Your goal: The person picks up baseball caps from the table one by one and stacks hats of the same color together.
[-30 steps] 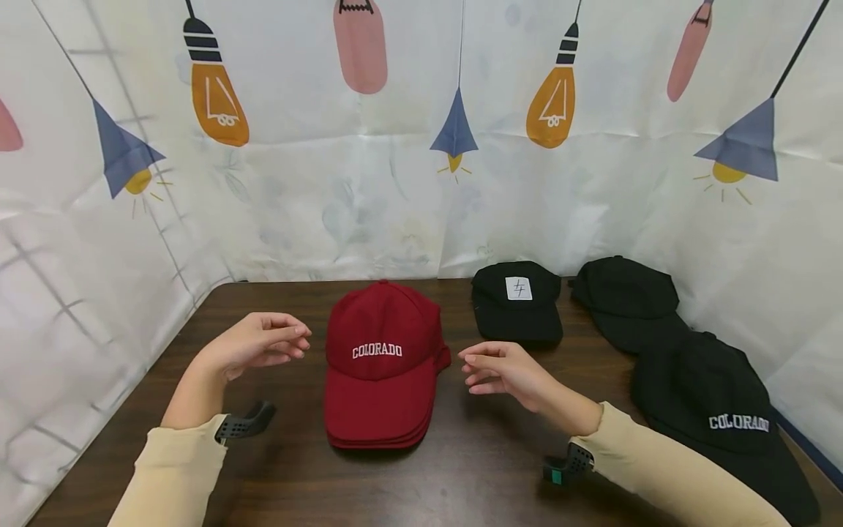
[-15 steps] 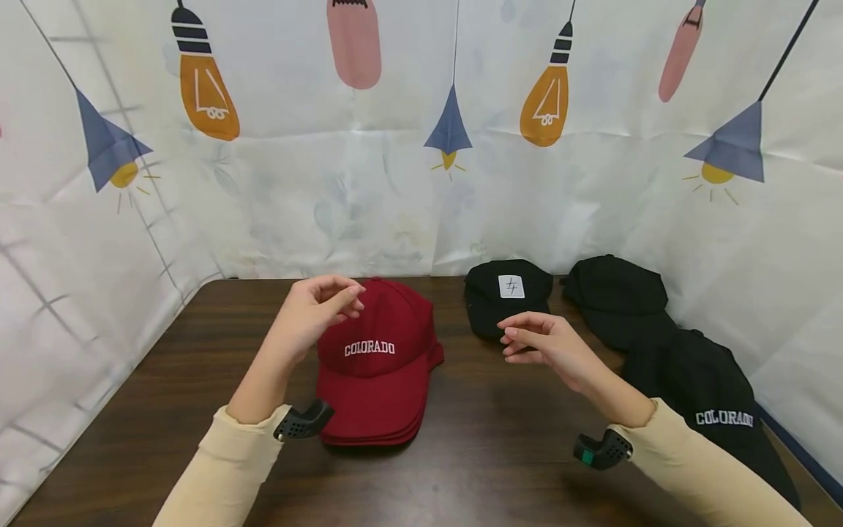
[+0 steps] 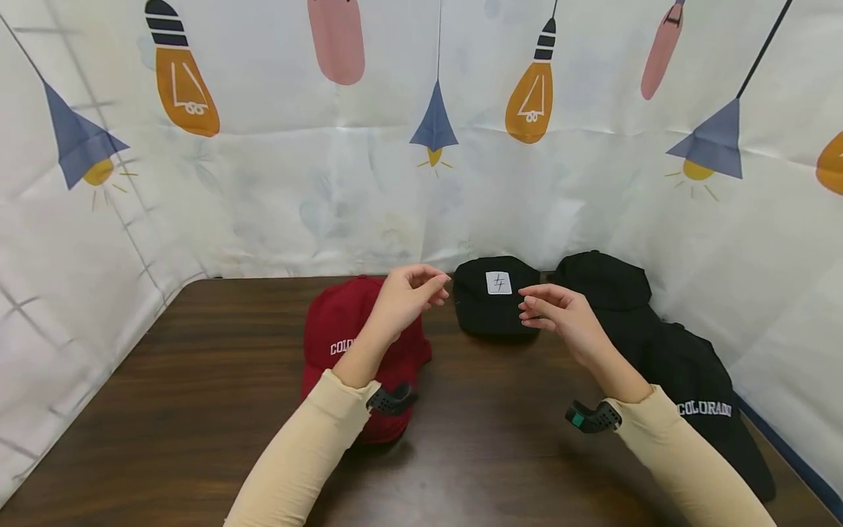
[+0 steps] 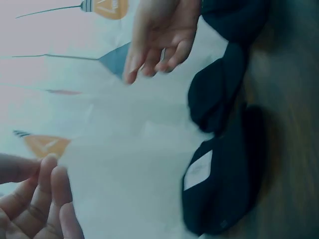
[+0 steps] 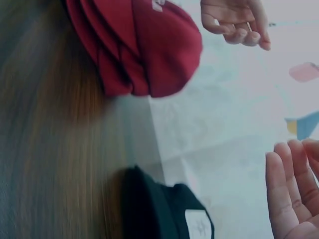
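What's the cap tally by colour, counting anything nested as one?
Red: 1, the nested red stack
Black: 3, the white-labelled cap, the plain-fronted cap behind the right hand, and the black COLORADO cap
Total: 4

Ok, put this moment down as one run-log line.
left grip: empty, above table | right grip: empty, above table | white-labelled black cap: on table, untouched | red cap stack: on table

I see a black cap point(image 3: 484, 306) between my twelve and one o'clock, upright, brim point(image 3: 497, 324) toward six, a white hash-marked label point(image 3: 498, 283) on its front.
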Available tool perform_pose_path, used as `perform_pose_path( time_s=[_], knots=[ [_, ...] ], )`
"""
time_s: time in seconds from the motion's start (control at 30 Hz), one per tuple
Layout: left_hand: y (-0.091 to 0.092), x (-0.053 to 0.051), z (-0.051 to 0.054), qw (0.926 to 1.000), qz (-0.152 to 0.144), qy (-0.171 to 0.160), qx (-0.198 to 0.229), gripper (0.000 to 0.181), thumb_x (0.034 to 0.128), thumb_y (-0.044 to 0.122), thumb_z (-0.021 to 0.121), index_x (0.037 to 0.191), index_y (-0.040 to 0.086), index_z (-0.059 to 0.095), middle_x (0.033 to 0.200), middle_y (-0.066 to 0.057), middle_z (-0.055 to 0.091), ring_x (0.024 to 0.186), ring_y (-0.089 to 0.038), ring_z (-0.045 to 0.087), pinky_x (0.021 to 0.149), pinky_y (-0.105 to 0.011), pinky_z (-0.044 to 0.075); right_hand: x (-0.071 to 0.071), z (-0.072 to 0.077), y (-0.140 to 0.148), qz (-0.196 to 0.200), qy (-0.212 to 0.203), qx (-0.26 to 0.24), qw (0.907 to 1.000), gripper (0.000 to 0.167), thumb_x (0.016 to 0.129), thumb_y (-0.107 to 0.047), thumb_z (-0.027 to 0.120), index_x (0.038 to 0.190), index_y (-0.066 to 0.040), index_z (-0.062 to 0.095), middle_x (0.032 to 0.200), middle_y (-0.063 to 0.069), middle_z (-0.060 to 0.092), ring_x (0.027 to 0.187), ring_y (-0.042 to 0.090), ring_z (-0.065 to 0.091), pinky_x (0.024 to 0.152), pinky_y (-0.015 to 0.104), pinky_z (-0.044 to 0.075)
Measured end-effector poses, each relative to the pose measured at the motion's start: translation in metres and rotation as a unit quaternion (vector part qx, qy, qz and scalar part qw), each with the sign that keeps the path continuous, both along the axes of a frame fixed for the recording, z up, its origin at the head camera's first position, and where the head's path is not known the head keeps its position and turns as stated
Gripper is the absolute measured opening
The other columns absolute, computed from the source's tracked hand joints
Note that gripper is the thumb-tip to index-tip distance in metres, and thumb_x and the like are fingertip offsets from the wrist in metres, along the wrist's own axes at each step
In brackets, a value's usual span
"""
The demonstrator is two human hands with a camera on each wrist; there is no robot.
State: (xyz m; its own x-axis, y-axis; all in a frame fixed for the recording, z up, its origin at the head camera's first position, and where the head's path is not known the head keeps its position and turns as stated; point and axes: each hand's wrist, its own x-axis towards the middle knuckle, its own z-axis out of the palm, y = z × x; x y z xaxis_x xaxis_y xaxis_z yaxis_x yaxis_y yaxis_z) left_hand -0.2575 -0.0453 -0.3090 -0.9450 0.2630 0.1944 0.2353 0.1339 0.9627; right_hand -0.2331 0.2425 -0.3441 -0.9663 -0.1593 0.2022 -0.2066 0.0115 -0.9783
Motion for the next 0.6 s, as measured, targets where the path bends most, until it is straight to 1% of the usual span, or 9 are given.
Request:
perform_pose_path(
  time_s=[0.07, 0.13, 0.2, 0.3, 0.37, 0.5, 0.6],
  knots=[
    [0.014, -0.006, -0.005, 0.9998, 0.003, -0.009, 0.019, 0.018, 0.1011, 0.014, 0.067, 0.107, -0.001, 0.073, 0.086, -0.011, 0.072, 0.075, -0.017, 0.069, 0.071, -0.027, 0.055, -0.004, -0.003, 0.005, -0.015, 0.003, 0.001, 0.9999, 0.017, 0.103, -0.007, 0.062, 0.107, -0.017, 0.075, 0.097, 0.004, 0.072, 0.087, 0.015, 0.071, 0.081, 0.03, 0.059],
    [0.026, -0.011, -0.01, 0.9992, 0.01, -0.021, 0.033, 0.017, 0.1006, 0.014, 0.068, 0.106, -0.001, 0.073, 0.084, -0.01, 0.071, 0.073, -0.018, 0.069, 0.069, -0.024, 0.055, -0.009, -0.007, 0.009, -0.027, 0.002, 0.001, 0.9996, 0.015, 0.103, -0.008, 0.062, 0.109, -0.015, 0.074, 0.098, 0.005, 0.072, 0.087, 0.016, 0.071, 0.082, 0.029, 0.059],
    [0.036, -0.017, -0.015, 0.9987, 0.024, -0.024, 0.037, 0.016, 0.1002, 0.014, 0.068, 0.104, -0.001, 0.074, 0.081, -0.009, 0.071, 0.072, -0.019, 0.069, 0.067, -0.024, 0.055, -0.013, -0.01, 0.013, -0.039, -0.002, 0.003, 0.9993, 0.014, 0.103, -0.01, 0.063, 0.112, -0.012, 0.073, 0.098, 0.004, 0.072, 0.088, 0.016, 0.071, 0.082, 0.028, 0.059],
    [0.049, -0.026, -0.025, 0.9977, 0.052, -0.022, 0.036, 0.016, 0.1, 0.012, 0.068, 0.101, -0.002, 0.075, 0.08, -0.009, 0.072, 0.071, -0.02, 0.07, 0.067, -0.025, 0.056, -0.021, -0.016, 0.019, -0.054, -0.005, 0.009, 0.9985, 0.015, 0.103, -0.012, 0.063, 0.115, -0.008, 0.071, 0.099, 0.004, 0.073, 0.088, 0.015, 0.071, 0.082, 0.027, 0.058],
    [0.058, -0.032, -0.032, 0.9963, 0.074, -0.025, 0.037, 0.016, 0.101, 0.012, 0.066, 0.102, -0.002, 0.075, 0.082, -0.01, 0.072, 0.069, -0.016, 0.069, 0.068, -0.027, 0.057, -0.026, -0.02, 0.023, -0.063, -0.011, 0.016, 0.9978, 0.017, 0.104, -0.014, 0.063, 0.117, -0.006, 0.07, 0.1, 0.003, 0.073, 0.088, 0.014, 0.071, 0.082, 0.027, 0.058],
    [0.072, -0.037, -0.045, 0.9904, 0.11, -0.06, 0.058, 0.018, 0.1036, 0.012, 0.062, 0.107, 0.0, 0.075, 0.091, -0.014, 0.074, 0.068, -0.01, 0.067, 0.068, -0.028, 0.056, -0.038, -0.028, 0.028, -0.071, -0.03, 0.025, 0.9967, 0.02, 0.104, -0.016, 0.063, 0.12, -0.005, 0.068, 0.102, 0.003, 0.073, 0.088, 0.013, 0.071, 0.082, 0.026, 0.058],
    [0.081, -0.039, -0.053, 0.9853, 0.132, -0.08, 0.073, 0.02, 0.1044, 0.013, 0.061, 0.111, 0.0, 0.074, 0.096, -0.014, 0.075, 0.069, -0.008, 0.066, 0.066, -0.026, 0.055, -0.046, -0.034, 0.031, -0.083, -0.045, 0.022, 0.9953, 0.024, 0.104, -0.014, 0.062, 0.124, 0.0, 0.066, 0.101, 0.003, 0.073, 0.086, 0.011, 0.07, 0.08, 0.025, 0.058]
  ],
)
